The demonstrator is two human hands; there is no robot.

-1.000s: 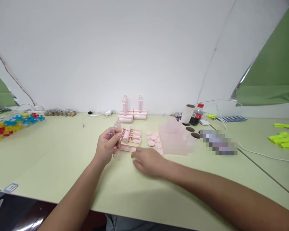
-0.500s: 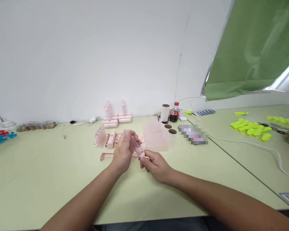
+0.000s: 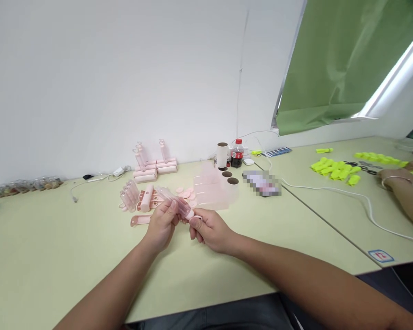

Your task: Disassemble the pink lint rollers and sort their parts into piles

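Observation:
My left hand (image 3: 163,223) is closed around the middle of a clear pinkish tube (image 3: 184,209), whose far end sticks out past the thumb to the upper left. At its lower right end, my right hand (image 3: 210,230) pinches the pale pink cap, with a small loop showing beside the fingers. Just beyond my hands lie a rounded pink case (image 3: 147,198), flat pink pieces with holes and several thin pink discs (image 3: 189,195). A pink channel-shaped strip (image 3: 140,221) rests left of my left hand. Several similar capped tubes (image 3: 129,195) are bunched at the far left of these parts.
Translucent pink sheets or boxes (image 3: 209,195) stand beyond my right hand. Behind are pink blocks (image 3: 146,176) with upright tubes, a cardboard roll (image 3: 222,156) and a cola bottle (image 3: 237,154). At right, a co-worker's hand (image 3: 395,176) is near yellow pieces (image 3: 335,169) and scissors.
The view has swung right, bringing a co-worker's hands into sight. The tube lies flatter, and more of its far end shows beyond my left hand. Both hands still hold it.

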